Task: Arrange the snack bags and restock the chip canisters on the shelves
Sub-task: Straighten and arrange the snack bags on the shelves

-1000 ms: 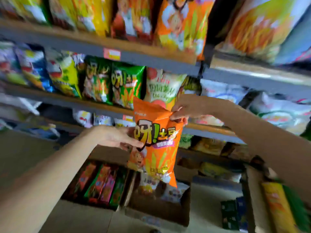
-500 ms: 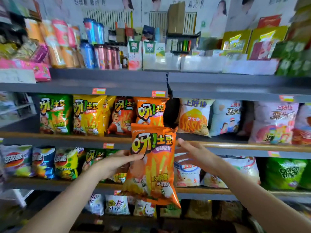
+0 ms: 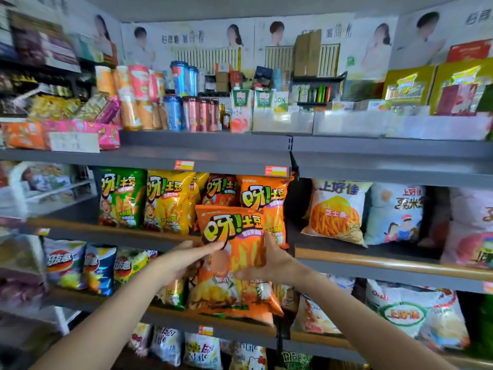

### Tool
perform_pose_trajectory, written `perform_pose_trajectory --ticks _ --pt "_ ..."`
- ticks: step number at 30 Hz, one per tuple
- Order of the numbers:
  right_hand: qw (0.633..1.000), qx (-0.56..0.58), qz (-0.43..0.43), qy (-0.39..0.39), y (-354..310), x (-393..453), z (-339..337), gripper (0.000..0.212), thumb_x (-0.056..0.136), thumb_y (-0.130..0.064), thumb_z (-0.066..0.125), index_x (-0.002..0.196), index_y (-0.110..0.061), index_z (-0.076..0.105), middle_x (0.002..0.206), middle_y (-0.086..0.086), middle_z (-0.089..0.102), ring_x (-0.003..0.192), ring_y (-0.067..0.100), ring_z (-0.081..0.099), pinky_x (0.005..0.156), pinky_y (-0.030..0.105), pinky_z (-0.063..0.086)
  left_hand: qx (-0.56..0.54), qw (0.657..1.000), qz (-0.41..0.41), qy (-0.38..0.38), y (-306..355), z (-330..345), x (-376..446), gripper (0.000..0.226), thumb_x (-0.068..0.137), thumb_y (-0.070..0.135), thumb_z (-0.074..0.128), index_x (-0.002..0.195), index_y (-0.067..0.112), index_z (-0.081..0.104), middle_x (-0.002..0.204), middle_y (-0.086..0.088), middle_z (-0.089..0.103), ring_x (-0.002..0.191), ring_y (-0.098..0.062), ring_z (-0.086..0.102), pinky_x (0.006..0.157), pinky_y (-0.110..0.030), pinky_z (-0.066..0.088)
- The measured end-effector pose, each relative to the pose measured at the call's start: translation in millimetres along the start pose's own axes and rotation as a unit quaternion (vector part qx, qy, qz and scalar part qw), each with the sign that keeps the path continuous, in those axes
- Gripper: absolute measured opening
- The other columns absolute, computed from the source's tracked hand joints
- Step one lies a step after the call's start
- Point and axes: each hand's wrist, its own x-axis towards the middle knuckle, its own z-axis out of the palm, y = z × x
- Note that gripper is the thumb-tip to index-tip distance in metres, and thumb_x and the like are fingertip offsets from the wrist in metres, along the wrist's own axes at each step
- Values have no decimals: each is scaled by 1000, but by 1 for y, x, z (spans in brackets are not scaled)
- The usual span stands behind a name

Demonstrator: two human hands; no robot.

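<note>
I hold an orange snack bag upright in front of the middle shelf. My left hand grips its left edge, thumb across the front. My right hand grips its right side, thumb on the front. The bag's top overlaps the lower part of a matching orange bag standing on that shelf. Green, yellow and red-orange bags of the same brand stand in a row to the left. Chip canisters in orange, pink and blue stand stacked on the top shelf.
A dark gap lies on the middle shelf right of the orange bags, then a white cheese-stick bag and pale bags. Lower shelves hold more chip bags. Juice cartons and clear bins stand on the top shelf.
My view rose from the floor boxes to the shelves. Both hands lifted the orange bag up and forward to the middle shelf. My right hand moved from the bag's top to its right side.
</note>
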Motion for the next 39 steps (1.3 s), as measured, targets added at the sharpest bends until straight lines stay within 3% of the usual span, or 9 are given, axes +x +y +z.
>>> perform_pose_trajectory --ticks 2,6,8,17,21,25,27,29,39 --pt "1000 0 -27 3 -12 20 17 140 59 -56 80 143 -26 -28 154 0 19 143 22 19 114 36 25 -1 1000 3 17 2 -22 2 58 63 54 76 106 16 64 113 -15 66 107 -29 58 94 -38 44" --pt "997 -12 -46 54 -38 55 42 140 60 -47 83 141 -30 -30 157 6 7 144 25 14 114 43 26 2 998 0 61 5 -56 17 39 73 46 72 81 12 54 63 -3 58 72 -21 50 68 -27 42" --pt "993 6 -56 103 -50 70 51 138 62 -42 84 143 -29 -26 157 6 6 144 25 14 114 41 26 11 997 5 71 10 -72 28 42 74 49 71 77 13 49 58 0 53 65 -17 46 64 -26 41" --pt "972 18 11 232 -70 110 61 125 66 -35 83 149 -24 -10 149 7 27 133 23 36 109 39 35 138 988 63 -18 30 -106 78 33 89 56 49 84 23 45 72 5 54 57 -8 40 52 -16 35" --pt "958 -37 10 285 -77 129 54 117 69 -32 82 149 -23 -2 151 4 22 137 22 27 109 37 30 132 984 117 -26 40 -109 97 36 91 52 49 110 21 47 85 4 59 69 -12 52 66 -25 48" --pt "933 -36 17 359 -71 155 59 108 68 -30 82 149 -24 10 149 7 28 135 25 31 106 40 33 226 953 200 10 31 -108 120 58 89 33 59 138 15 33 128 -6 51 108 -20 54 90 -25 45" --pt "917 -13 15 397 -66 168 67 102 70 -24 82 147 -22 15 146 10 31 133 27 34 104 38 34 274 925 264 15 19 -108 118 55 87 24 63 134 17 36 125 -4 51 90 -9 54 69 -5 42" --pt "911 -6 9 413 -66 179 73 96 74 -18 79 147 -19 17 145 11 30 132 27 34 103 35 34 363 884 292 44 5 -108 118 55 88 21 61 135 19 32 123 -1 43 72 -7 48 51 -11 37" --pt "926 -68 -2 371 -56 218 64 97 83 -10 69 150 -14 -1 149 10 23 135 27 33 104 29 31 447 849 272 77 -14 -101 148 48 92 15 54 135 15 32 133 -9 31 63 -8 45 45 -15 31"
